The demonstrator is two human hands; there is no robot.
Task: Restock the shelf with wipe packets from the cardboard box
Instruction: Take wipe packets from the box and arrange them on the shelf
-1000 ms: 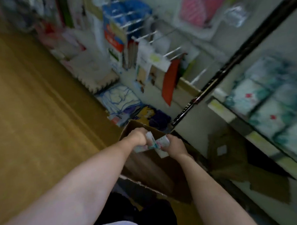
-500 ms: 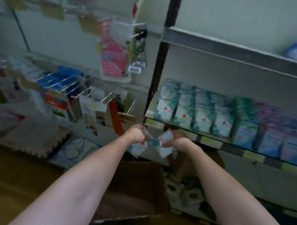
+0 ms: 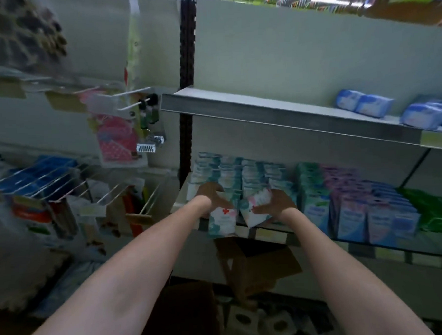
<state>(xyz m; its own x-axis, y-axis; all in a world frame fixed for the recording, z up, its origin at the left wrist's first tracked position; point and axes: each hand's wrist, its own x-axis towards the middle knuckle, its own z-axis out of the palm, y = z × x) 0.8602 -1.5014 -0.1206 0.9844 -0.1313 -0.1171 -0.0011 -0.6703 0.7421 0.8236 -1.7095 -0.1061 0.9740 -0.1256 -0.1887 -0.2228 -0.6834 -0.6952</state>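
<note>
My left hand (image 3: 208, 196) grips a white and teal wipe packet (image 3: 221, 220) with a red cross at the front edge of the lower shelf (image 3: 271, 234). My right hand (image 3: 277, 202) grips a second wipe packet (image 3: 257, 206), tilted, just right of the first. Both packets hang in front of rows of matching wipe packets (image 3: 230, 172) standing on that shelf. The cardboard box (image 3: 186, 315) lies dark at the bottom, between my forearms, mostly hidden.
Teal, purple and blue packs (image 3: 353, 199) fill the shelf to the right, with a green bag (image 3: 434, 208) beyond. An upper shelf (image 3: 288, 113) carries blue packs (image 3: 364, 105). Wire hooks with hanging goods (image 3: 64, 194) stand left. A brown carton (image 3: 254, 264) sits below the shelf.
Both hands rose from the cardboard box to the lower shelf, carrying the packets. My view swung up from the floor to the shelves.
</note>
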